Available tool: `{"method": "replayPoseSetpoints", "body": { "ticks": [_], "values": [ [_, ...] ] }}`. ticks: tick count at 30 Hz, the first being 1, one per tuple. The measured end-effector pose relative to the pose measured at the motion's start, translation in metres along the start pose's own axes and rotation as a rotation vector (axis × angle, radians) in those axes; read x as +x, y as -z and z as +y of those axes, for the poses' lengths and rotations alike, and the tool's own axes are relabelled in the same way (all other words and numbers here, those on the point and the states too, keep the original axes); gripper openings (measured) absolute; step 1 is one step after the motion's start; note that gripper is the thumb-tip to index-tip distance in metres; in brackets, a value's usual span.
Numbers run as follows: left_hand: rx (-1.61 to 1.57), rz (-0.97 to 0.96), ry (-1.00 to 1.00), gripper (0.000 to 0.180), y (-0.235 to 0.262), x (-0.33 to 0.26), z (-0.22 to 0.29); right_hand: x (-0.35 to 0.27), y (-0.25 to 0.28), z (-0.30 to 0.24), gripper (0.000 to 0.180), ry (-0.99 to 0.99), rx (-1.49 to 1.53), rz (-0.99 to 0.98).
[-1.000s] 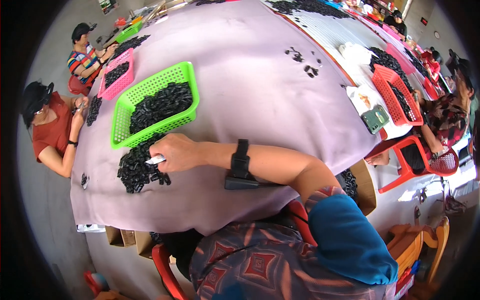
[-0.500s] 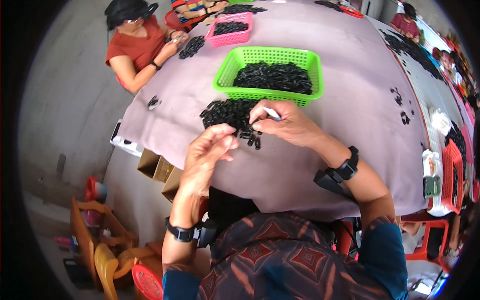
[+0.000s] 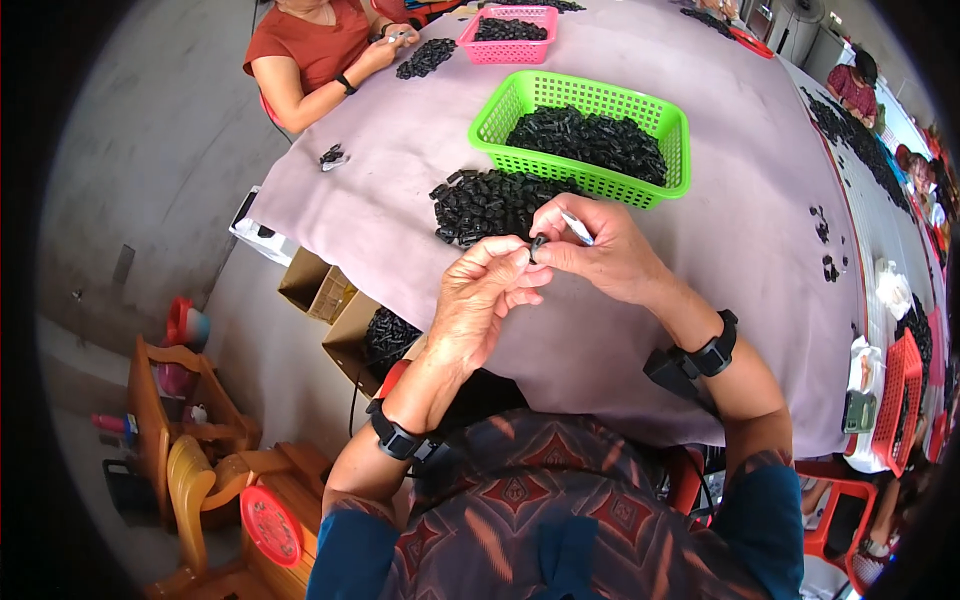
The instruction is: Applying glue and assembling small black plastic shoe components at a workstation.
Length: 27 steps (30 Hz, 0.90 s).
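Observation:
Between my two hands, close in front of the loose pile, is a small black ring-like part. My left hand pinches it from the left with thumb and forefinger. My right hand is closed too, its fingertips on the part's other side. A slim white tool is tucked in my right hand; its kind cannot be made out. Just beyond my hands lies a pile of small black parts on the cloth. Behind it a green basket holds many similar black parts.
A pale mauve cloth covers the table. At the far left a person handles something small beside a pink basket. Cardboard boxes stand below the table's left edge, near a wooden chair. A red basket is far right.
My hands have come together on a small black part; they were apart before. The right hand still keeps the white tool. The view has shifted, showing more of the boxes.

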<state>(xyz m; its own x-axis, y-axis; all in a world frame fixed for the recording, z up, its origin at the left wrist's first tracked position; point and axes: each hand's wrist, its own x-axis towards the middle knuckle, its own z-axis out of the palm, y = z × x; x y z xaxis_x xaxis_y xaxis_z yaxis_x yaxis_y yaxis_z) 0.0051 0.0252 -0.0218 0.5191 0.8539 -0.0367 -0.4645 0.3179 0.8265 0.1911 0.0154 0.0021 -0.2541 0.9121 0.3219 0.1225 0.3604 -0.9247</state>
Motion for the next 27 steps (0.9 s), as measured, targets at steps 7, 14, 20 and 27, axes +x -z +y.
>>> {"method": "replayPoseSetpoints", "body": {
  "ticks": [7,14,20,27],
  "values": [
    [-0.145,0.086,0.070,0.010,-0.005,-0.009,-0.001,-0.006,-0.016,-0.003,0.020,0.084,-0.047,0.134],
    [-0.131,0.075,0.075,0.014,-0.009,-0.012,0.001,-0.008,-0.015,-0.008,0.014,-0.003,0.007,0.152],
    [-0.114,0.073,0.068,0.015,-0.010,-0.013,0.001,-0.007,-0.017,-0.009,0.009,0.027,-0.023,0.206],
    [-0.077,0.083,0.055,0.017,-0.016,-0.015,0.003,-0.008,-0.017,-0.004,0.015,0.073,-0.078,0.249]
  ]
}}
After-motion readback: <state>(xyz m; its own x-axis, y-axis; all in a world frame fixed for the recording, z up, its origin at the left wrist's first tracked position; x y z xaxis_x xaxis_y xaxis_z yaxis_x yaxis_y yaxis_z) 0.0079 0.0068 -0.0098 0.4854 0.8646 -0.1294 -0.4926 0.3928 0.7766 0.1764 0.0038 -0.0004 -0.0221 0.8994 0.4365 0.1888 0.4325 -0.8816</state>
